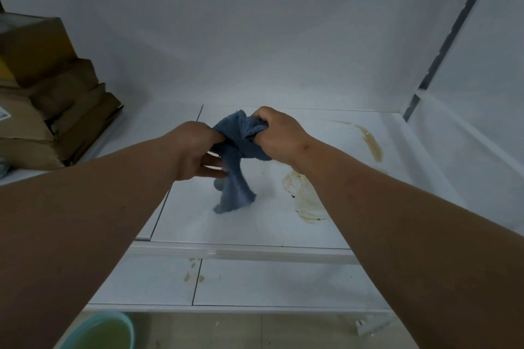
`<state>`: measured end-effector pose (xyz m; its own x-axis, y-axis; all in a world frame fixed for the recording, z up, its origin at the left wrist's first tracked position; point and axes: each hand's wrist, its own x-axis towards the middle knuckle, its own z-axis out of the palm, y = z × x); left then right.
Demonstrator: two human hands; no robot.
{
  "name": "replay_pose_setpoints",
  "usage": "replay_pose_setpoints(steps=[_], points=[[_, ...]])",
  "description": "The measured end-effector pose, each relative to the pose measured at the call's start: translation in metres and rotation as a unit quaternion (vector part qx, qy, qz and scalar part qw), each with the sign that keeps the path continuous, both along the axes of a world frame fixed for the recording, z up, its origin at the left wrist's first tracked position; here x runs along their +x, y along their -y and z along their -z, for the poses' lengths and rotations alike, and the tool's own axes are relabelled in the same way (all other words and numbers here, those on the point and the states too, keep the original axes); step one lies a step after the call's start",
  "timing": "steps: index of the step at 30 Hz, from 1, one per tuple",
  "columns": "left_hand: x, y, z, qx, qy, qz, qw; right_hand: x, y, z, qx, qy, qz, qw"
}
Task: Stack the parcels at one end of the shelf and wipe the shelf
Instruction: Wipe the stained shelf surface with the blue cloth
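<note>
A blue cloth point(235, 184) hangs twisted between my two hands above the white shelf point(226, 224), its lower end near the shelf surface. My left hand point(198, 150) pinches the cloth's left side and my right hand point(275, 133) grips its bunched upper part. Several brown cardboard parcels point(48, 99) are stacked at the shelf's left end. Brownish smears point(306, 201) mark the shelf right of the cloth, and a longer streak point(371, 142) lies nearer the right wall.
A lower white shelf point(255, 283) below carries small brown spots point(192, 275). A light green basin point(105, 331) with yellowish liquid stands on the floor at the bottom left. A dark upright rail point(453, 31) runs along the right wall.
</note>
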<state>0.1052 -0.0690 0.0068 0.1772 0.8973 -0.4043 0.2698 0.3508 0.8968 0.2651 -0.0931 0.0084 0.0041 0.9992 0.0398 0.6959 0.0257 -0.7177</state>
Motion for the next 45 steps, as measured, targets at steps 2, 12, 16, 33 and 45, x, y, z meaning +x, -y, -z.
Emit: replay_pose_setpoints(steps=[2, 12, 16, 33, 45], points=[[-0.001, -0.005, 0.001, -0.038, 0.079, -0.028, 0.996, -0.001, -0.002, 0.002, 0.029, 0.015, -0.003, 0.999], [-0.018, -0.004, 0.051, 0.026, -0.348, 0.171, 0.922, -0.01, 0.009, 0.043, -0.254, 0.314, -0.155, 0.901], [-0.006, -0.006, 0.064, 0.148, -0.412, 0.266, 0.859, -0.014, 0.001, 0.068, -0.262, 0.342, -0.165, 0.887], [-0.013, 0.001, 0.091, 0.112, -0.501, 0.422, 0.748, -0.036, -0.002, 0.109, -0.283, 0.361, -0.221, 0.86], [0.033, 0.014, 0.095, 0.081, -0.559, 0.504, 0.653, 0.001, 0.022, 0.116, -0.281, 0.354, -0.255, 0.855]])
